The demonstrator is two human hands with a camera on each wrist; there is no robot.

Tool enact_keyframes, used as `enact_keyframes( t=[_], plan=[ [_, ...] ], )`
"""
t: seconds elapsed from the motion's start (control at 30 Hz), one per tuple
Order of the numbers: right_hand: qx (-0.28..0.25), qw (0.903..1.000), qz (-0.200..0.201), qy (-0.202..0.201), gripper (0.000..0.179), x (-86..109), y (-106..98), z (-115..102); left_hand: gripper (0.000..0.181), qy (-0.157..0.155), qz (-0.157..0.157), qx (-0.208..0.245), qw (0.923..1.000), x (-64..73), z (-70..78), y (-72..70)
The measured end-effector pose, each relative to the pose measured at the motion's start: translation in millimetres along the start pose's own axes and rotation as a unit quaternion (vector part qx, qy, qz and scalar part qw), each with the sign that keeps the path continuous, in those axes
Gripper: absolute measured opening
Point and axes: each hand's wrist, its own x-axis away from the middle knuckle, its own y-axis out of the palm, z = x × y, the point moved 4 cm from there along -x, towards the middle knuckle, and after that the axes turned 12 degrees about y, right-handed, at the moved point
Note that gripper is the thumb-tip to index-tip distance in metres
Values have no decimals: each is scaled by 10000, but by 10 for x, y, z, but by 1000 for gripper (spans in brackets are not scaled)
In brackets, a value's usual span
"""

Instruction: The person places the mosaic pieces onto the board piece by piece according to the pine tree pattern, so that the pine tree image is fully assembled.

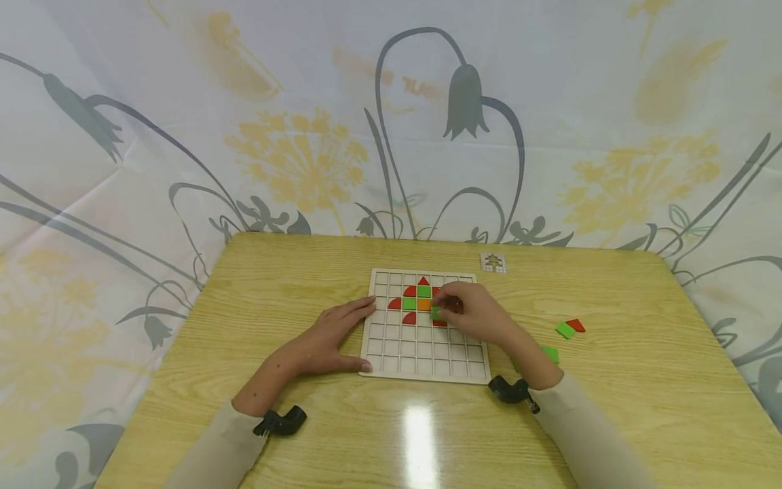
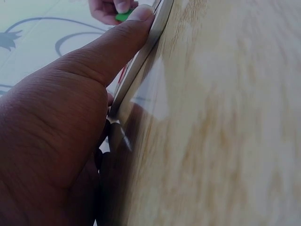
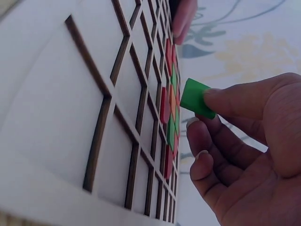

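Between thumb and fingers, my right hand (image 1: 473, 309) pinches a green square tile (image 3: 196, 97), held just over the pale grid board (image 1: 391, 350). Part of the board's right half is hidden beneath that hand. Several tiles sit in the board's upper cells: a red triangle (image 1: 423, 280) on top, an orange square (image 1: 424, 304) in the middle, a green square (image 1: 409, 303) beside it, and a red quarter-circle (image 1: 395, 303) at the left. My left hand (image 1: 324, 339) lies at the board's left edge, fingers extended, with its thumb (image 2: 141, 14) on the near-left corner.
Right of the board lie a loose green tile (image 1: 565, 330) touching a red tile (image 1: 576, 326). Another green tile (image 1: 551, 354) is partly covered by the right forearm. A small pattern card (image 1: 493, 263) lies behind the board. A flowered cloth (image 1: 293, 170) hangs beyond the wooden table (image 1: 275, 272).
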Motion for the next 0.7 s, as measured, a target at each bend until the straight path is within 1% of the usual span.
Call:
enact_keyframes(
  t=[0.13, 0.37, 0.5, 0.7],
  plan=[
    [-41, 9999, -84, 57, 8, -44, 53, -37, 108, -9, -28, -9, 10000, -2, -7, 6],
    [108, 9999, 15, -65, 8, -115, 117, -101, 108, -37, -28, -15, 10000, -1, -8, 5],
    [126, 9999, -27, 92, 7, -131, 150, -106, 108, -42, -7, -24, 10000, 2, -12, 6],
    [266, 9995, -55, 184, 6, -136, 196, -90, 107, -44, -16, -24, 10000, 8, -17, 6]
  ],
)
